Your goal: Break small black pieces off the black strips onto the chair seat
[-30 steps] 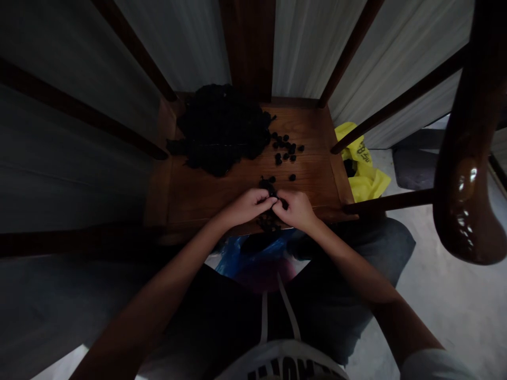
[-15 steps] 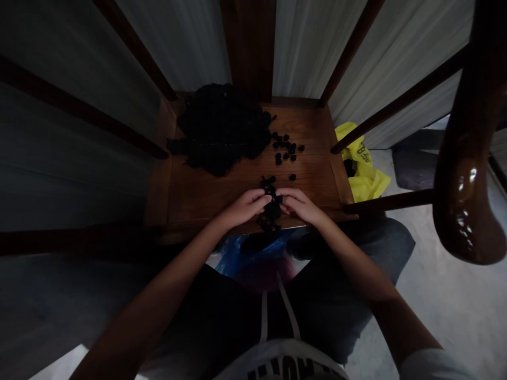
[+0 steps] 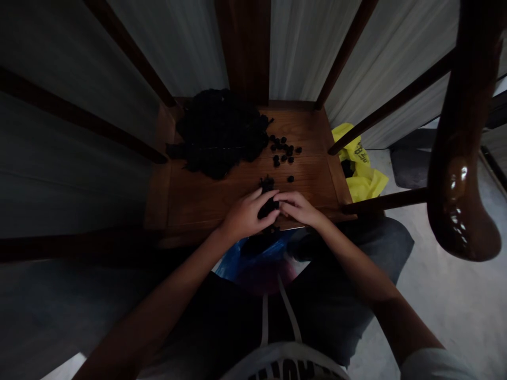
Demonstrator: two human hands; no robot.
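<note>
A wooden chair seat (image 3: 198,192) carries a big heap of small black pieces (image 3: 222,132) at its back left and several loose black pieces (image 3: 284,150) to the right of it. Near the seat's front edge my left hand (image 3: 243,214) and my right hand (image 3: 299,207) meet around a small clump of black pieces (image 3: 267,203). My left fingers curl round the clump from the left. My right fingers lie flat against it from the right.
A blue plastic bag (image 3: 253,258) hangs open below the seat's front edge, between my knees. A yellow bag (image 3: 362,171) lies on the floor at the right. Dark chair rails (image 3: 400,100) cross the upper right, and a glossy wooden armrest (image 3: 459,174) looms close at the right.
Both hands have closed in on the small clump near the front edge and drawn it together. My left hand now cups it. The camera has tilted slightly.
</note>
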